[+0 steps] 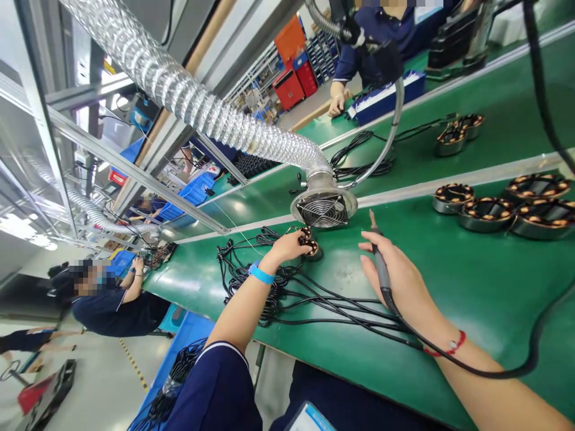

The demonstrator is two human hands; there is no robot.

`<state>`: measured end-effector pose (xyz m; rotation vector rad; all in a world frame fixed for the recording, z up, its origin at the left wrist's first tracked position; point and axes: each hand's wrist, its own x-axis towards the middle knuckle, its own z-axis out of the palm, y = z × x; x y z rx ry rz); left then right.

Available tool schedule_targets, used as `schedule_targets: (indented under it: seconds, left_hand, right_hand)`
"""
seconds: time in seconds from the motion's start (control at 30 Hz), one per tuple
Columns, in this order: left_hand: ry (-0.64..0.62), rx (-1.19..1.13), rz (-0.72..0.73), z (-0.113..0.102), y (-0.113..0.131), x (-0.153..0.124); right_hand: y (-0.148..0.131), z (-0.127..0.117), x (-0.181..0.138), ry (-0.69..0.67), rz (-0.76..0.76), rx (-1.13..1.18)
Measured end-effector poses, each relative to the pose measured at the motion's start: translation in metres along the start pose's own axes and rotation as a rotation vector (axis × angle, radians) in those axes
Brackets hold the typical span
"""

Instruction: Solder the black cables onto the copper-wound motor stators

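My left hand (pixel 290 245), with a blue wristband, is closed on a small round motor stator (pixel 309 246) with copper coils, holding it on the green bench mat (pixel 449 281). My right hand (pixel 398 275), with a red string on the wrist, grips a soldering iron (pixel 376 248); its tip points up toward the fume fan (pixel 323 208), a little right of the stator. The iron's black cord runs back along my forearm. Black cables (pixel 278 287) lie bundled under my left forearm.
Several finished stators (pixel 494 209) sit at the right, more (pixel 458 134) on the far belt. A silver flexible duct (pixel 188 96) feeds the fan. One person works across the bench at a blue tray (pixel 386 96); another sits at the left end.
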<state>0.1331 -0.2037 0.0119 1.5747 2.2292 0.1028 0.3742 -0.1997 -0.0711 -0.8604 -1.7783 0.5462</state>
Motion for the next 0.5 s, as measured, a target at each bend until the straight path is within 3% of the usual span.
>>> schedule_targets:
  seconds: [0.17, 0.3, 0.4, 0.5]
  left_hand:
    - [0.006, 0.062, -0.069, 0.000, 0.000, -0.002]
    - [0.009, 0.063, -0.057, -0.025, -0.018, 0.004]
    - [0.043, 0.082, -0.048, -0.055, -0.035, 0.032]
    - [0.089, 0.111, -0.028, -0.083, -0.045, 0.077]
  right_hand:
    - [0.001, 0.000, 0.002, -0.005, -0.032, -0.030]
    - [0.007, 0.004, -0.002, -0.047, 0.011, -0.081]
    - [0.020, 0.011, -0.009, -0.077, 0.042, -0.126]
    - [0.044, 0.019, -0.019, -0.069, 0.100, -0.182]
